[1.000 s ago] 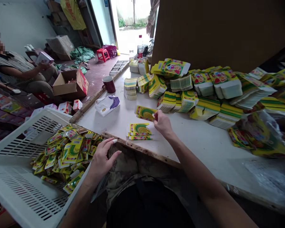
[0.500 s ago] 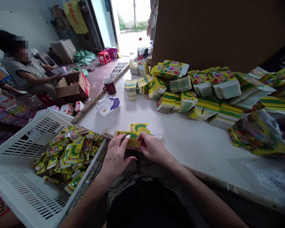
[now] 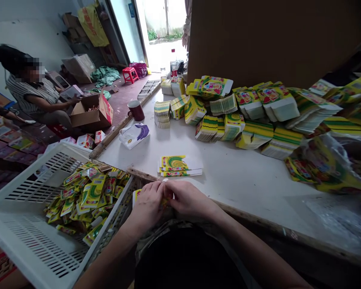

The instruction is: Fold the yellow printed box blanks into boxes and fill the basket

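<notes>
Close to my body, just off the table's near edge, my left hand (image 3: 149, 200) is closed around a small yellow carton (image 3: 136, 196), most of which my fingers cover. My right hand (image 3: 185, 196) meets it there, fingers pinched at the carton's right end. Beyond both hands, a few flat yellow-and-white cartons (image 3: 180, 164) lie on the white table (image 3: 216, 176). To my left stands a white plastic basket (image 3: 27, 224) holding a heap of small yellow cartons (image 3: 93, 192).
Bundles of flat yellow cartons (image 3: 255, 134) line the table's back. A maroon mug (image 3: 136, 110) and a purple-and-white packet (image 3: 134, 135) sit at the left edge. At right lies a clear plastic bag (image 3: 333, 160). Another person (image 3: 36, 94) sits beyond an open cardboard box (image 3: 88, 114).
Both hands have moved down toward my body with the carton, off the table's edge. The flat cartons on the table now show uncovered. The other person has lifted a box.
</notes>
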The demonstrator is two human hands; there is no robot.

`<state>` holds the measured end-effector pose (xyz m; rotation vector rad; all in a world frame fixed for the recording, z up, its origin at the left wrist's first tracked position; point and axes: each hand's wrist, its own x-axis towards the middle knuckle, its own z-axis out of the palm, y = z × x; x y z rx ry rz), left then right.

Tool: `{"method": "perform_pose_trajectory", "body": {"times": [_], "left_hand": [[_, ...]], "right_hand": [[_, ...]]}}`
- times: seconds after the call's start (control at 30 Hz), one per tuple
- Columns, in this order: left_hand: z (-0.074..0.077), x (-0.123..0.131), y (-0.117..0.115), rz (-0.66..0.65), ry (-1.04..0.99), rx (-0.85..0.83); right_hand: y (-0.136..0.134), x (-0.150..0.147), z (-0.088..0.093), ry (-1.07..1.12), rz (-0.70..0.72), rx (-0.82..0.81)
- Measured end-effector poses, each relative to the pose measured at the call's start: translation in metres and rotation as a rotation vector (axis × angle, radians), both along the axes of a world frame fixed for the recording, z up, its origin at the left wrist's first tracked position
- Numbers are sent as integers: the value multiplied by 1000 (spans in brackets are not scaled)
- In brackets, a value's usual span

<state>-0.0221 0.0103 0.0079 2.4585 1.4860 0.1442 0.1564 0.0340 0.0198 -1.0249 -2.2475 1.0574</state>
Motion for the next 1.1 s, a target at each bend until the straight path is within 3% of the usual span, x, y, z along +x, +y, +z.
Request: {"method": "perform_pose_trajectory", "body": {"times": [0.33, 0.47, 0.63, 0.9, 1.1], "left_hand": [[-1, 3, 0, 22, -129, -133], [-4, 1, -1, 66, -183, -224], [-5, -3, -5, 76, -301, -303], [2, -2, -5, 125, -318, -263], [-5, -6, -3, 22, -392, -237]], "right_hand": [[-3, 6, 8, -55, -2, 7], [-5, 5, 7, -174, 74, 124], [-11, -1, 0, -260, 68, 293], [-11, 3, 2, -148, 54, 188], [-13, 7, -5, -118, 82, 215]]}}
